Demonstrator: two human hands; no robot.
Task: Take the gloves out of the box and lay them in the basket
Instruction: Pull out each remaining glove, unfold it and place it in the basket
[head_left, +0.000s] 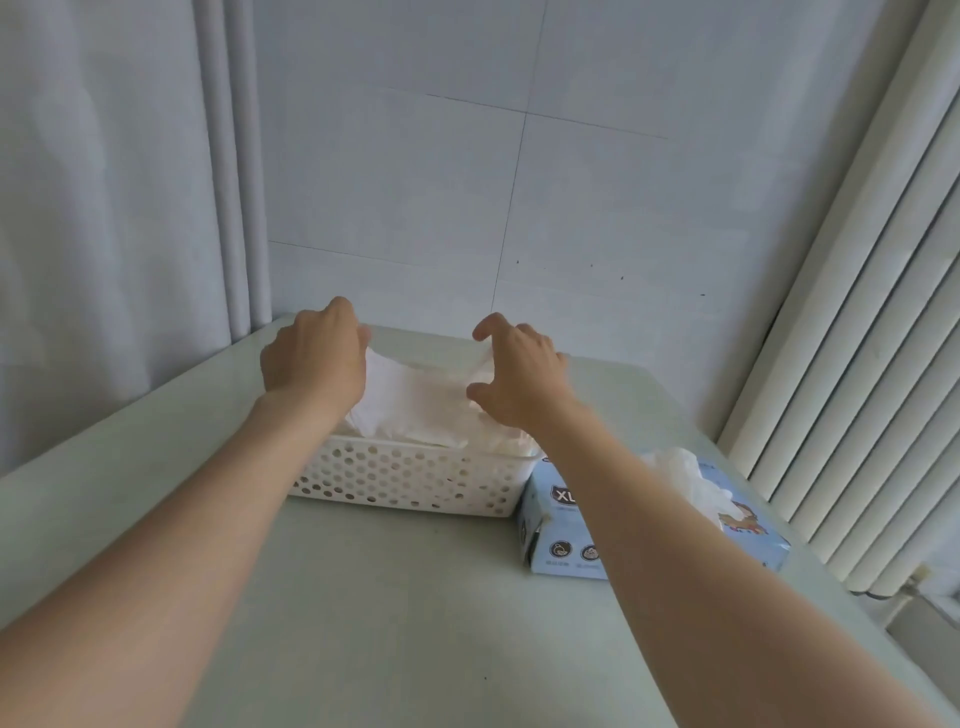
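Head view: a white glove is gripped at its left end by the curled left hand. The right hand is curved, claw-like, at the glove's right end; a grip there cannot be told. The glove is spread over the white perforated basket, with more gloves piled in it. A blue box is set touching the basket's right side, another glove sticking out on top. Both are carried by the pale counter. A radiator is seen at right.

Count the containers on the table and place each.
2: a white perforated plastic basket at centre, and a pale blue cardboard glove box just right of it. None seems hidden.
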